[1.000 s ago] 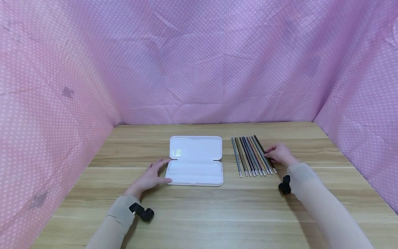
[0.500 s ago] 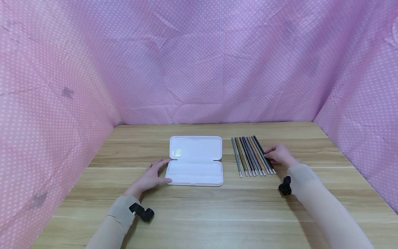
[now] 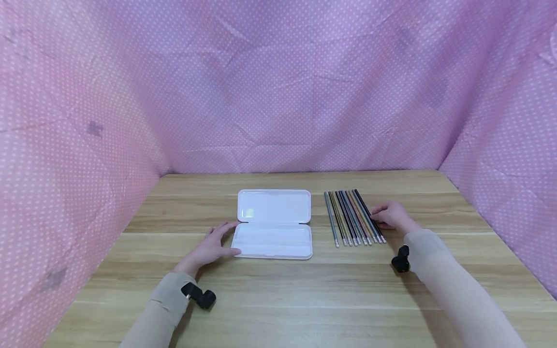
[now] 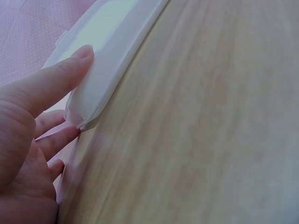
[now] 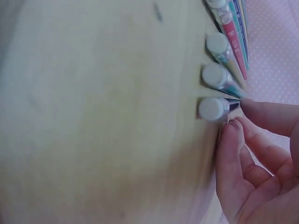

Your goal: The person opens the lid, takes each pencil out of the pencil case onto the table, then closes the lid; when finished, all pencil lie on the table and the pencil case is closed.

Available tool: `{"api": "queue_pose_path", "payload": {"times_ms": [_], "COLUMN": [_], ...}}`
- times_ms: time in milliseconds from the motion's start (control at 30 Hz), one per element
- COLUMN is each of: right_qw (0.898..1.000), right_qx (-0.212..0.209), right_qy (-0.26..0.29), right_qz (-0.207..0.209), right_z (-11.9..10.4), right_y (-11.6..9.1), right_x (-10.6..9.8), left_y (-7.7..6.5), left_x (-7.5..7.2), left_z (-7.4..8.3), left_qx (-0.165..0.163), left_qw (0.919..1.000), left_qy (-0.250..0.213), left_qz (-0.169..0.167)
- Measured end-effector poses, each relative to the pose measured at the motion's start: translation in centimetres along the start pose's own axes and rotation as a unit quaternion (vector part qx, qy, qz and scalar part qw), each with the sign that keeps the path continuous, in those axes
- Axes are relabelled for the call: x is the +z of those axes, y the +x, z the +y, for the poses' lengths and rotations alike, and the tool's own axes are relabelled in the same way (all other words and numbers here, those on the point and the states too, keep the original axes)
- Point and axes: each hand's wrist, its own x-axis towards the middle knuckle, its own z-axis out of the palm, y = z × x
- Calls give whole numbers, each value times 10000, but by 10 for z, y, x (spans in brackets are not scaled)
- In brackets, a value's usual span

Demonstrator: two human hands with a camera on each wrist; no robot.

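A white pencil case [image 3: 272, 255] lies opened flat on the table, its lid [image 3: 274, 206] folded to the back. My left hand [image 3: 210, 247] rests at its left end. The left thumb lies over the rim, and the other fingers, loosely spread, touch the end wall [image 4: 88, 122]. To the right of the case, several pencils [image 3: 352, 217] with white eraser ends lie side by side, slightly fanned. My right hand [image 3: 393, 216] pinches the rightmost one, a black pencil [image 5: 232, 104], between thumb and forefinger; it still lies on the table.
The wood-grain table [image 3: 278, 299] spreads out in front of the case. Pink dotted cloth [image 3: 278, 96] hangs behind it and along both sides. A black wrist camera [image 3: 199, 296] is strapped to the left sleeve, another camera [image 3: 400, 259] to the right.
The rightmost black pencil has shifted slightly left, closer against its neighbours, with the right hand's fingers at it. The left hand and the case stay where they were.
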Motion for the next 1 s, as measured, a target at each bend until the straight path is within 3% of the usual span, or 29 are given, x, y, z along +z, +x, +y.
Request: {"api": "queue_pose_path", "payload": {"times_ms": [267,433,533,833,1000], "right_qw": [9996,9992,9973,9872,9873], "right_qx": [-9,-273,-461,-1421,-1493], "right_qy": [213,-273,-580,-723,-538], "right_qz": [-160,-38,-8,106,-64], "right_z": [-5,-23,-38,-91,-117], "right_y": [-3,-5,-4,4,8], "right_x": [-5,2,12,58,82], "left_y": [2,3,3,2,0], "left_x": [0,0,0,-2,-2], "left_z": [0,-2,-2,1,2], "left_qx": [48,103,137,178,95], "left_qw": [10000,9999,9999,9998,10000], "left_qy": [6,16,19,27,1], "left_qz": [5,19,32,43,12]}}
